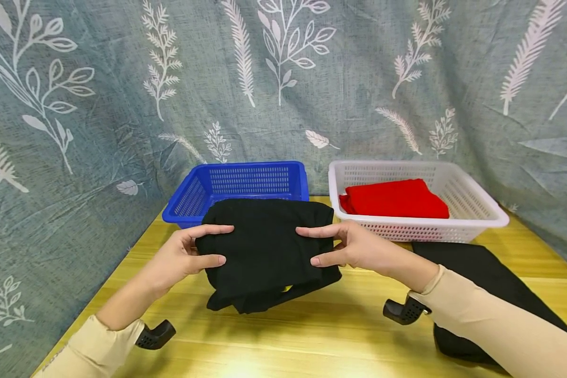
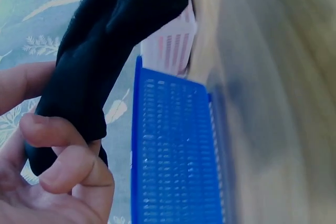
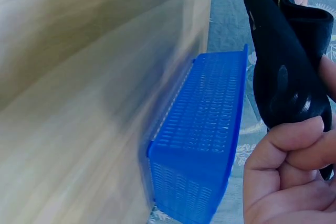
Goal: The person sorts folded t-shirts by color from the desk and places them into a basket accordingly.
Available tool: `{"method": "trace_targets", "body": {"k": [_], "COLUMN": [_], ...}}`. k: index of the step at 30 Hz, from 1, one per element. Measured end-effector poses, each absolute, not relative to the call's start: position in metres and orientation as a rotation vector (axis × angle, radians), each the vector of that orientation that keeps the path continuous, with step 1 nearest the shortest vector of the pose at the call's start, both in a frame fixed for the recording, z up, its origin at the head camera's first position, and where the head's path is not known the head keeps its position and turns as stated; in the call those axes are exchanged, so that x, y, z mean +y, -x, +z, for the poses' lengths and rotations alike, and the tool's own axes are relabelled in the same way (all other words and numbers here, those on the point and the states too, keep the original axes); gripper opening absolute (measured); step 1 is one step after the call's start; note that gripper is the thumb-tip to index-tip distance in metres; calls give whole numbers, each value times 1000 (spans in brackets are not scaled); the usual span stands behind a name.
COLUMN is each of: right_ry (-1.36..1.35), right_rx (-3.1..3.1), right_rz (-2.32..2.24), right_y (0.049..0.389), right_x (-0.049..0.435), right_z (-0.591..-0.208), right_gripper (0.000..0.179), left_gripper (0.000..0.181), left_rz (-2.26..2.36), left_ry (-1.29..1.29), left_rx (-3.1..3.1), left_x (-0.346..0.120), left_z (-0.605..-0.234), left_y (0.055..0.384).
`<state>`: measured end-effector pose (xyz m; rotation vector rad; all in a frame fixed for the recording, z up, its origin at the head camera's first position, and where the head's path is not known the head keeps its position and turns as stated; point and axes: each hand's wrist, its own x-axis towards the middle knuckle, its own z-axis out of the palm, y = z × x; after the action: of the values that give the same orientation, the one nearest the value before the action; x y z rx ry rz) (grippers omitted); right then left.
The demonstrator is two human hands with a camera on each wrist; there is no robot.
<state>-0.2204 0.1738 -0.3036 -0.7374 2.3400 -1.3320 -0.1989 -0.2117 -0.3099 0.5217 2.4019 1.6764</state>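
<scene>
A folded black cloth (image 1: 266,247) is held up between both hands, in front of the blue basket in the head view. My left hand (image 1: 186,254) grips its left side, thumb and index finger on the near face and the other fingers curled behind. On the opposite side my right hand (image 1: 347,245) pinches the cloth in the same way. Folded layers hang loose along the bottom, with a small yellow spot showing between them. Both wrist views show the fingers bent round the cloth's edges, the left wrist view with the cloth (image 2: 79,77) doubled over.
Behind the cloth stands a blue basket (image 1: 170,214), partly hidden by it. A white basket (image 1: 496,218) to its right contains a folded red cloth (image 1: 397,199). Another black cloth (image 1: 468,262) lies on the wooden table (image 1: 312,341) under the right forearm. A patterned curtain (image 1: 283,126) hangs behind.
</scene>
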Motion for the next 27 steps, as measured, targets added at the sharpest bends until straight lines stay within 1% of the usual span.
{"method": "trace_targets", "body": {"k": [8, 14, 20, 27], "right_ry": [760, 736, 712, 708], "right_rx": [2359, 2395, 2406, 2403], "right_rz": [-1366, -1390, -1412, -1474], "right_y": [234, 250, 272, 303], "right_x": [159, 152, 143, 129], "right_z": [-290, -280, -270, -270], "right_gripper": [66, 64, 66, 66], "left_gripper": [57, 59, 61, 62], "left_rz": [1623, 1634, 1582, 1530], "left_ry": [-508, -502, -478, -431], "left_rx": [2505, 2440, 2488, 2533], "left_x": [-221, -225, -228, -231], "left_z": [-293, -276, -261, -250], "left_y": [217, 240, 265, 295]}}
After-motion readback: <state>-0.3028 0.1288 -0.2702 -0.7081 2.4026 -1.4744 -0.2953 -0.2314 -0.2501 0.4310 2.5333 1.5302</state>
